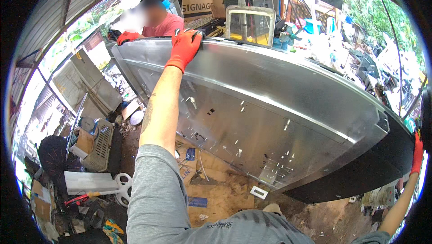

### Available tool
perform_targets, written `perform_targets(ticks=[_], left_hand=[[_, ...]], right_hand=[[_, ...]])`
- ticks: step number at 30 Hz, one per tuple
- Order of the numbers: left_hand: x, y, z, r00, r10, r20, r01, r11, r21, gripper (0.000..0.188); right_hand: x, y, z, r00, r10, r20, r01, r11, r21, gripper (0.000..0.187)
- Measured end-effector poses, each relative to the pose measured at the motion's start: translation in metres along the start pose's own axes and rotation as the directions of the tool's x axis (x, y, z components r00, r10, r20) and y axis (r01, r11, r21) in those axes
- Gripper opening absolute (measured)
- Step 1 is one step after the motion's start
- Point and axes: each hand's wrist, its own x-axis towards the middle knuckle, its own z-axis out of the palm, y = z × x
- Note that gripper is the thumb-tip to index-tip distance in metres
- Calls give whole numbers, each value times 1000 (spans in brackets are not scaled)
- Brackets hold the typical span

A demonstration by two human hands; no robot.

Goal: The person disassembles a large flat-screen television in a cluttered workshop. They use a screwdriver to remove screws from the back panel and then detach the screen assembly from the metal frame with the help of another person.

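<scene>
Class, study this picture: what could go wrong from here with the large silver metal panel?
The red-gloved left grip and red-gloved right grip are far apart on the large silver metal panel; it might tilt if one slips.
The co-worker's red-gloved hand is at the same upper edge; a sudden shift could pinch it.
Flattened brown cardboard and a small white rectangular frame below could cause slipping or tripping.

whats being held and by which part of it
The large metal panel, by its top edge, in the left hand. The right hand is at the right edge of the black panel; its grip is unclear.
</scene>
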Motion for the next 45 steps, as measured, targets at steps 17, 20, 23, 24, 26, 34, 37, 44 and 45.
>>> perform_targets(ticks=[17, 20, 23, 24, 26, 34, 37, 44, 45], left_hand=[[8, 670, -3, 875, 483, 37, -408, 776, -481, 40], [9, 662, 13, 953, 280, 119, -211, 890, -404, 41], [8, 647, 33, 986, 42, 158, 14, 942, -335, 47], [15, 633, 52, 991, 45, 127, -8, 960, -280, 51], [15, 595, 42, 975, 134, 180, -91, 969, -229, 52], [13, 567, 41, 999, 24, 35, -7, 905, -424, 43], [4, 576, 33, 914, -351, 203, 402, 717, -569, 42], [-29, 659, -35, 872, -403, 277, 476, 831, -289, 43], [-32, 677, -52, 866, -426, 262, 484, 845, -228, 43]], right_hand=[[-13, -60, -32, 955, -272, -117, 296, 862, 412, 41], [-45, 9, -64, 983, -110, -146, 180, 727, 662, 35], [-66, 112, -93, 974, -51, -220, 208, 583, 786, 31], [-72, 149, -104, 976, -20, -217, 191, 559, 807, 30], [-97, 219, -70, 987, 121, -109, 29, 531, 847, 29], [-163, 369, 68, 856, 314, 410, -496, 282, 821, 31], [-156, 412, 114, 865, 216, 453, -502, 353, 790, 32], [-166, 563, 230, 664, 273, 696, -747, 233, 622, 38], [-168, 573, 237, 616, 256, 745, -786, 141, 602, 37]])
